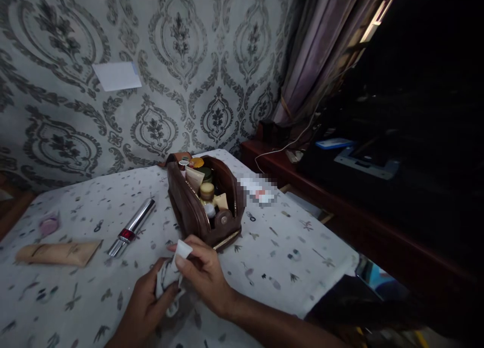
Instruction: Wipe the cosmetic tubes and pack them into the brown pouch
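Looks like a room in a home: ornate wallpaper (215,50) behind the brown bag (187,204), a purple curtain (315,50) beyond it to the right, printed cloth (272,252) beneath it.

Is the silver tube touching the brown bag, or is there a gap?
Apart. The head view shows a strip of patterned cloth between the silver tube's upper end and the brown bag's side.
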`<action>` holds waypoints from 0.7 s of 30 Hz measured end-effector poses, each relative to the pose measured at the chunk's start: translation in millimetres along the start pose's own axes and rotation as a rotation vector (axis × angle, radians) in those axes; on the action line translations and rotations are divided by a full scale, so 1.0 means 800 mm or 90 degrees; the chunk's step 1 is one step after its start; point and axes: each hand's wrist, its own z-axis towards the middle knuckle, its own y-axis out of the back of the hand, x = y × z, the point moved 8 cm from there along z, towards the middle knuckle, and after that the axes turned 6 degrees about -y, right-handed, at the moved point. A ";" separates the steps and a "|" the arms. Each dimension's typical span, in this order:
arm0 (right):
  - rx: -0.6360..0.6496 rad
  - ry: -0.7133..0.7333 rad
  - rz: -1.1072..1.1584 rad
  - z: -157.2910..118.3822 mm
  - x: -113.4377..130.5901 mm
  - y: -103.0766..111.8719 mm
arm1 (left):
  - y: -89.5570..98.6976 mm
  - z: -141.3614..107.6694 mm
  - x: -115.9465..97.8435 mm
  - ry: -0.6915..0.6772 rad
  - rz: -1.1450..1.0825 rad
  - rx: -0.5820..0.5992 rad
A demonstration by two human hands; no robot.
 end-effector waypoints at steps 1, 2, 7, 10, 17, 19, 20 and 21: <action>0.012 -0.003 -0.001 0.000 0.001 -0.002 | 0.002 0.000 0.003 0.021 -0.031 -0.017; 0.029 -0.010 -0.003 0.000 0.000 -0.005 | 0.004 -0.001 0.006 0.046 -0.063 -0.041; 0.079 -0.063 0.015 0.004 -0.012 -0.014 | 0.007 0.000 0.005 0.120 -0.177 -0.058; 0.051 -0.100 0.078 0.006 -0.018 -0.010 | 0.001 -0.002 0.002 0.132 -0.213 -0.020; 0.048 -0.074 -0.013 -0.006 0.022 -0.002 | -0.015 -0.035 0.019 0.299 -0.340 -0.062; 0.081 -0.050 -0.083 -0.012 0.036 -0.004 | -0.020 -0.041 0.014 0.324 -0.377 -0.073; 0.095 -0.050 -0.102 -0.016 0.040 -0.005 | -0.023 -0.043 0.010 0.326 -0.391 -0.071; 0.104 -0.058 -0.106 -0.019 0.042 -0.004 | -0.026 -0.043 0.007 0.328 -0.401 -0.068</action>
